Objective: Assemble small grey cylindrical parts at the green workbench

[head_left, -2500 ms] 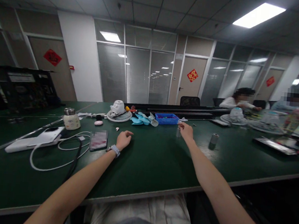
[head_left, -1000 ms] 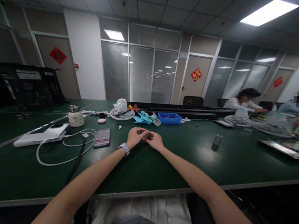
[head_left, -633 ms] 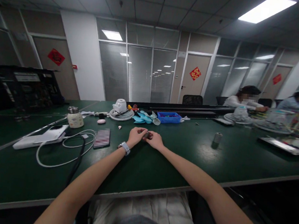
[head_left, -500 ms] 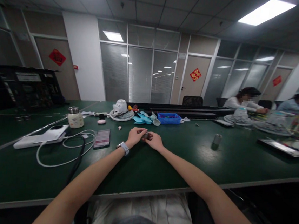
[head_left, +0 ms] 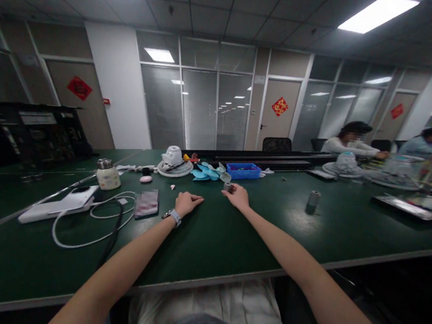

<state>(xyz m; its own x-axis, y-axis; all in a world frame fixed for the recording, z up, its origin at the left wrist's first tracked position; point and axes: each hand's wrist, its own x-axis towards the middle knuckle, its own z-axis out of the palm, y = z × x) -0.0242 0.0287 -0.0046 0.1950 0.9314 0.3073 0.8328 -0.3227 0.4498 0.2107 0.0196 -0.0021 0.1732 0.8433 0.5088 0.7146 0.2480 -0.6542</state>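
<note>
My right hand is closed around a small grey metal cylinder, thumb and fingers at its sides. It stands roughly upright at the tabletop; whether it touches the table I cannot tell. My left hand, with a watch on the wrist, is apart from it, further left over the table. Its fingers stretch to the right and nothing shows in them. A similar grey cylinder stands upright to the right of my right hand. Light-blue fan blades lie just beyond my hands.
A blue bin and a white fan part stand at the back. Left of my hands are a bottle, a phone-like slab, a white device and cables. Co-workers sit at far right near a tablet-like panel.
Both hands were together on the cylinder half a second ago. My left hand has let go and drawn left; my right hand has moved slightly right with the cylinder.
</note>
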